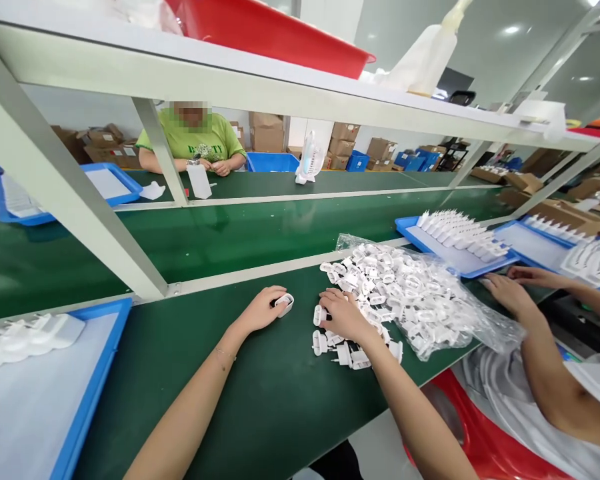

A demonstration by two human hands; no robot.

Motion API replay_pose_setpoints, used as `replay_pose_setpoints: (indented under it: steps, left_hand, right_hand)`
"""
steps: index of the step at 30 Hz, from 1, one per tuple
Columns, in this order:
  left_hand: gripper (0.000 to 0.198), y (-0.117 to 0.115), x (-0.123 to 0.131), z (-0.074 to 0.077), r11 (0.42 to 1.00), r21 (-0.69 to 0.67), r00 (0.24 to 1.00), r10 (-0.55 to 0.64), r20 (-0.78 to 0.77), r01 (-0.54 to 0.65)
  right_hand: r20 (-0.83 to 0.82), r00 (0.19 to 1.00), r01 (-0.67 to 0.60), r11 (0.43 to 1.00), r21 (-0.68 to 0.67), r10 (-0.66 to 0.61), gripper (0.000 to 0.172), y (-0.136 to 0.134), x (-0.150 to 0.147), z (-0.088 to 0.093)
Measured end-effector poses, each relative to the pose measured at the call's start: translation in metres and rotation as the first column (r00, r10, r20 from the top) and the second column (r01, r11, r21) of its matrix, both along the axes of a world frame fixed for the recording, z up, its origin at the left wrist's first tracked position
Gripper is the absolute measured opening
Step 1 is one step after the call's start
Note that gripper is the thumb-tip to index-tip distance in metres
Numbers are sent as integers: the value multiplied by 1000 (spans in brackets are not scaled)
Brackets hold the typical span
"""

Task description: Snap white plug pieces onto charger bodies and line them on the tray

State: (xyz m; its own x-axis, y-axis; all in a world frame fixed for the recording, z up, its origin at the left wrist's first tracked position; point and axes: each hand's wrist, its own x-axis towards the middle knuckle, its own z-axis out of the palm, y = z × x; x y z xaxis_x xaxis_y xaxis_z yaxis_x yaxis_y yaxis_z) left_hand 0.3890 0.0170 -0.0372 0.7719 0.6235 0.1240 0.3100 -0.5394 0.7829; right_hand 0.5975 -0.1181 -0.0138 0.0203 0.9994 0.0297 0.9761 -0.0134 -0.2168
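My left hand (265, 309) rests on the green table, fingers curled around a small white plastic plug part (284, 304). My right hand (344, 313) lies palm down on the near edge of a heap of white plug parts (380, 283), fingers bent over several of them; a few loose parts (340, 347) lie just below it. The heap spreads onto a clear plastic bag (445, 313).
A blue tray (87, 393) with white parts sits at my near left. To my right a co-worker's hands (510, 293) rest by the bag, near blue trays of lined-up parts (460, 237). A green conveyor belt (230, 233) and shelf posts (70, 193) stand ahead; another person sits across.
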Motion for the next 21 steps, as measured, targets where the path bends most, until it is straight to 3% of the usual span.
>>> replay_pose_setpoints:
  steps: [3, 6, 10, 13, 17, 19, 21]
  left_hand:
    - [39, -2, -1, -1, 995, 77, 998, -51, -48, 55]
    - [32, -5, 1, -4, 964, 229, 989, -123, -76, 138]
    - [31, -9, 4, -3, 911, 380, 987, -153, -53, 162]
    - [30, -11, 5, -4, 922, 339, 983, -174, -62, 185]
    - [41, -11, 5, -9, 983, 163, 996, -85, -25, 88]
    - [50, -10, 5, -11, 997, 79, 999, -16, -37, 19]
    - [43, -8, 5, -11, 998, 56, 999, -21, -49, 24]
  right_hand:
    - [-88, 994, 66, 995, 78, -59, 9, 3, -2, 3]
    - [-283, 955, 133, 982, 137, -90, 8, 3, -4, 5]
    - [-514, 842, 291, 939, 182, -161, 23, 2, -10, 8]
    - [-691, 702, 359, 924, 134, -173, 25, 5, -14, 7]
    - [-895, 436, 227, 974, 11, -92, 29, 11, -15, 1]
    - [-889, 446, 177, 984, -27, -104, 32, 14, -18, -2]
    - [-819, 562, 185, 983, -15, -119, 27, 18, -22, -1]
